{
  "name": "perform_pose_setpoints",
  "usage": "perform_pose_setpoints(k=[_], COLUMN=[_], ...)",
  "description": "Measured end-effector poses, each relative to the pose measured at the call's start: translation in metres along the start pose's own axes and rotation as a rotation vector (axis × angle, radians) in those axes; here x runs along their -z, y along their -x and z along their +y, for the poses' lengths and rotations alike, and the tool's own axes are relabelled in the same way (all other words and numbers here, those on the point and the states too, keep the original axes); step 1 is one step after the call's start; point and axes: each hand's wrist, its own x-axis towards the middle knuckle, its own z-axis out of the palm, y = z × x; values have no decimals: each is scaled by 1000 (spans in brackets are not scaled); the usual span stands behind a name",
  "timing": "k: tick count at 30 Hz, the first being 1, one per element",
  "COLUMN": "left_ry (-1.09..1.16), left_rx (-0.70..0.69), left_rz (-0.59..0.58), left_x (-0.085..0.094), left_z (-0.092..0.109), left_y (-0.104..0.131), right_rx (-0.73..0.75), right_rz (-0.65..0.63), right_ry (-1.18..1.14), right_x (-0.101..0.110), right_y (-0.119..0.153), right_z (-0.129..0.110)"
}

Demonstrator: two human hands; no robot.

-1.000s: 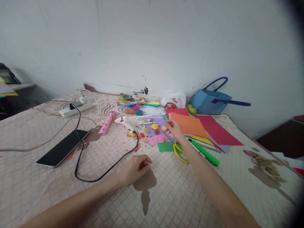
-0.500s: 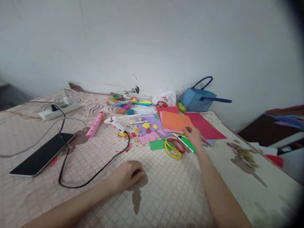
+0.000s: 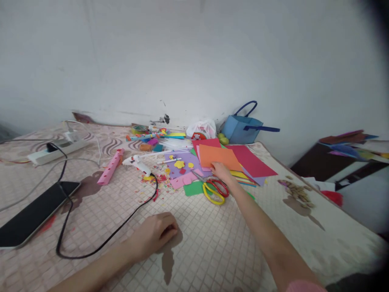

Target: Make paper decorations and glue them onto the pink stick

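Observation:
My left hand (image 3: pixel 158 231) rests on the quilted cloth, its fingers curled into a loose fist with nothing visible in it. My right hand (image 3: pixel 221 171) reaches forward to the near edge of an orange sheet (image 3: pixel 220 156), its bent fingertips closed at that edge. Pink and red sheets lie partly under the orange one. Just in front of this hand are scissors (image 3: pixel 214 198) with one yellow and one red handle, beside a green piece (image 3: pixel 193 188). A purple sheet (image 3: pixel 173 172) with yellow flower cutouts lies to the left.
A white glue gun (image 3: pixel 138 164) with a black cord stands left of the paper scraps. Further left are a pink rolled tube (image 3: pixel 111 168), a power strip (image 3: pixel 57 152) and a black tablet-like slab (image 3: pixel 36 215). A blue bag (image 3: pixel 243 129) stands behind; peanuts (image 3: pixel 298 192) lie right.
My right hand has moved left along the near edge of the orange sheet, from its right corner. My left hand stays resting on the cloth. The view has shifted a little to the right.

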Motion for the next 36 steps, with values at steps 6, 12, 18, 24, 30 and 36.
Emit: perform_pose_setpoints(k=[6, 12, 18, 24, 30, 36], left_ry=[-18, -34, -15, 16, 39, 66], left_rx=[-21, -18, -13, 18, 55, 32], left_rz=[8, 4, -9, -9, -41, -79], left_x=[-2, -3, 0, -2, -5, -14], left_z=[-2, -3, -2, -4, -8, -24], left_y=[0, 0, 0, -1, -2, -9], right_rx=[-113, -163, 38, 82, 167, 224], right_rz=[-4, 62, -38, 5, 15, 30], right_ry=[85, 72, -22, -30, 15, 43], right_x=[1, 18, 20, 25, 17, -3], right_y=[-3, -4, -6, -69, -154, -205], right_z=[12, 33, 34, 34, 12, -7])
